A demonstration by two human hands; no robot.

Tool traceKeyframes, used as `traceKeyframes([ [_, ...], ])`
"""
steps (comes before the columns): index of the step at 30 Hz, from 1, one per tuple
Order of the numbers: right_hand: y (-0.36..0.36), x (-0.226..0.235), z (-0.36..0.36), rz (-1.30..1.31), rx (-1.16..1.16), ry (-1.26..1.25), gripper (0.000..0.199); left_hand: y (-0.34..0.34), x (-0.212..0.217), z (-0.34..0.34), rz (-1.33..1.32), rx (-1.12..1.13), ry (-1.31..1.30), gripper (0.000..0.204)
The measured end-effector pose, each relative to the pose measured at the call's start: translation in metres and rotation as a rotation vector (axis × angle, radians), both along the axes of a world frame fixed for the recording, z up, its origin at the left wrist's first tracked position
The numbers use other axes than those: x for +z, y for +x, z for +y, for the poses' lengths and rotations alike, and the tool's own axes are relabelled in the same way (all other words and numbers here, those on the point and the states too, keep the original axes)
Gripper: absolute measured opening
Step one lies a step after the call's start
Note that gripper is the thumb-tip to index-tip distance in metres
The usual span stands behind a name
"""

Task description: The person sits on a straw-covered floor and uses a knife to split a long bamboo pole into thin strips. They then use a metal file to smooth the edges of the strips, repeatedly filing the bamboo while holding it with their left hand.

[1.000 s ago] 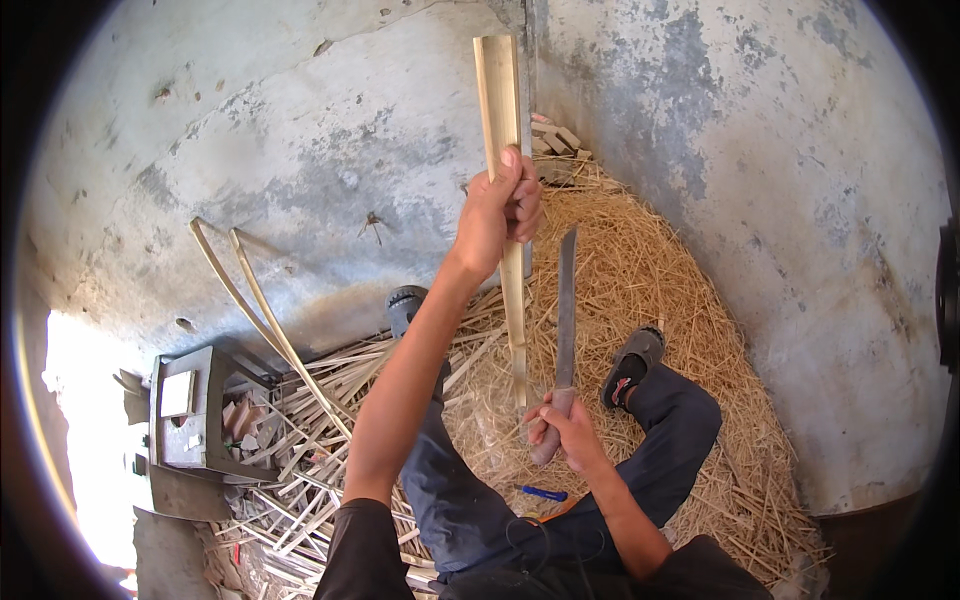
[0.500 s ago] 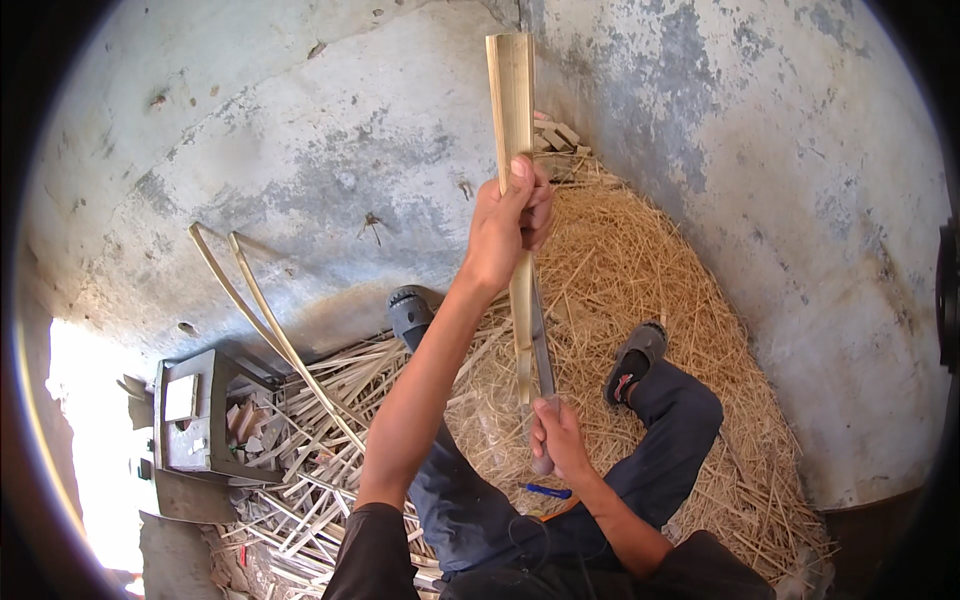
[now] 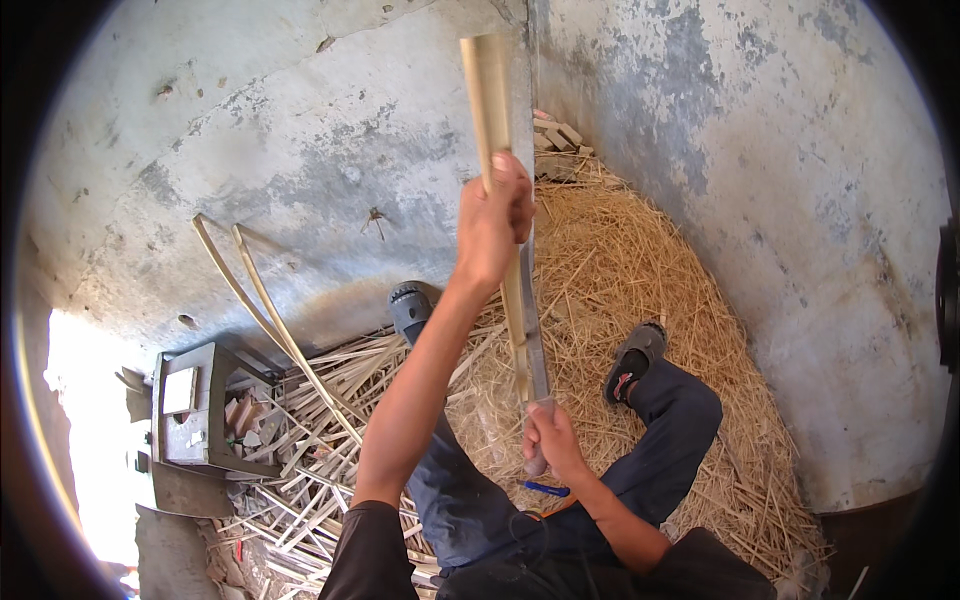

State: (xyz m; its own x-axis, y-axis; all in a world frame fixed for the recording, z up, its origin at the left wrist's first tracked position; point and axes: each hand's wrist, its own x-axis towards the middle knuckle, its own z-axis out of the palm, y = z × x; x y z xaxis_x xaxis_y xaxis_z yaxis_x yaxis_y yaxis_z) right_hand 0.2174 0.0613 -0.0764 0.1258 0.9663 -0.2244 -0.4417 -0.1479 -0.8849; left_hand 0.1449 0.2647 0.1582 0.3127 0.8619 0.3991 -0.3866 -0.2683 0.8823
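My left hand (image 3: 490, 220) is raised in front of me, wrapped round the middle of a split bamboo strip (image 3: 487, 105). The strip is pale yellow and stands nearly upright, its wide end above my fist and its lower end down between my knees. Lower down, my right hand (image 3: 556, 440) grips the handle of a long knife (image 3: 538, 365). Its narrow grey blade points up, running close along the right side of the strip. Whether the blade touches the bamboo I cannot tell; its upper part is partly behind my left hand.
Straw-like shavings (image 3: 610, 260) heap up to the right wall. Loose bamboo strips (image 3: 310, 480) cover the floor at left, and two long bent ones (image 3: 265, 300) lean up there. A wooden stool-like frame (image 3: 200, 410) lies beside them. A small blue object (image 3: 543, 488) is near my lap.
My left hand and the bamboo strip have shifted slightly left, with the strip's top tilting left. My right hand has moved a little left with the knife.
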Motion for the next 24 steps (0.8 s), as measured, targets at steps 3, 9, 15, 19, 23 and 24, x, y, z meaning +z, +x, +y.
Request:
traceKeyframes([
  [3,0.01,0.01,0.002,-0.057,0.042,-0.019,0.018,-0.005,-0.003,0.002,-0.005,-0.035,0.003,0.06],
  [9,0.007,0.06,0.009,-0.033,-0.203,0.197,0.019,0.001,-0.003,-0.003,0.0,-0.021,0.039,0.058],
  [15,0.008,0.006,0.0,-0.079,0.057,-0.038,0.02,0.0,-0.003,-0.001,0.002,-0.019,0.014,0.057],
  [19,0.009,0.039,0.001,-0.164,0.045,0.023,0.02,-0.004,-0.004,0.0,-0.009,-0.002,0.031,0.057],
  [23,0.001,0.062,0.01,-0.13,-0.081,0.149,0.02,-0.01,-0.01,0.004,-0.028,-0.024,0.03,0.05],
  [24,-0.004,0.054,0.011,-0.138,-0.095,0.158,0.02,-0.009,-0.01,0.003,-0.028,-0.012,0.033,0.05],
])
